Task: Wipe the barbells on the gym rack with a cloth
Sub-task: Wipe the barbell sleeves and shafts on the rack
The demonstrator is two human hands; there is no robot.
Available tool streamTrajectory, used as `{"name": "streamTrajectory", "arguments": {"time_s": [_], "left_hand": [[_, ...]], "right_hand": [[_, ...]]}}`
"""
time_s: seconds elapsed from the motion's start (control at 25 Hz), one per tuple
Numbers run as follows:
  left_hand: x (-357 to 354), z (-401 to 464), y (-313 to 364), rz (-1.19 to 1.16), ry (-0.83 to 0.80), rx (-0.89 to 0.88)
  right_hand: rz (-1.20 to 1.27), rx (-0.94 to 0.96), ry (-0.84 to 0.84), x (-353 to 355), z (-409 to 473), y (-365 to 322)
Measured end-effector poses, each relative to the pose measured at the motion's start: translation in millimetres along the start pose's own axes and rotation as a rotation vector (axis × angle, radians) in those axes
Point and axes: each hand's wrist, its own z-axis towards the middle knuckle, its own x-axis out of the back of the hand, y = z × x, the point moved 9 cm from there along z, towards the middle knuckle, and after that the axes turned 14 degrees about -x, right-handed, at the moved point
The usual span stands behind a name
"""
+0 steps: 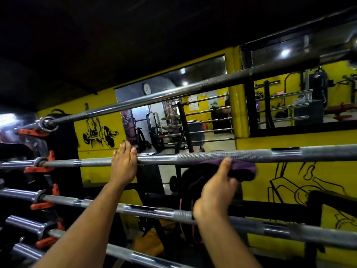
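Several steel barbells lie across the rack one above another. My left hand (123, 163) rests over the second barbell from the top (212, 157), fingers draped over its far side. To the right, my right hand (218, 188) grips a dark purple cloth (241, 168) bunched against the underside of that same barbell. The top barbell (173, 95) slants up to the right above both hands. A third barbell (154, 209) runs below my wrists, with more barbells under it at the lower left.
Orange rack hooks (41, 168) hold the bar sleeves at the left. Behind the bars stand a yellow wall (289, 140) with black drawings and wall mirrors (193, 120) reflecting gym machines. A black frame (316, 202) stands at the lower right.
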Motion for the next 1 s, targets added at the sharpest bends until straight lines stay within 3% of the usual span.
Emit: {"name": "streamTrajectory", "arguments": {"time_s": [0.16, 0.4, 0.56, 0.68, 0.8, 0.88, 1.0], "left_hand": [[-2, 2, -3, -0.011, -0.027, 0.0], [-3, 5, -4, 0.012, -0.051, 0.0], [-3, 5, -5, 0.006, -0.071, -0.003], [0, 6, -2, 0.004, -0.073, -0.017], [-1, 5, -2, -0.007, -0.086, -0.002], [-2, 6, -2, -0.014, -0.082, 0.004], [-3, 9, -2, -0.027, -0.157, 0.007]], "right_hand": [[0.101, 0.092, -0.001, 22, -5, -39], [-0.145, 0.071, 0.0, -34, 0, 20], [-0.281, -0.035, -0.135, -54, -3, 70], [-0.231, -0.032, -0.076, -25, -11, 54], [-0.02, -0.018, -0.003, 11, -18, 20], [-0.009, -0.047, -0.073, 6, -20, 14], [-0.223, -0.118, -0.18, -20, -28, 34]]}}
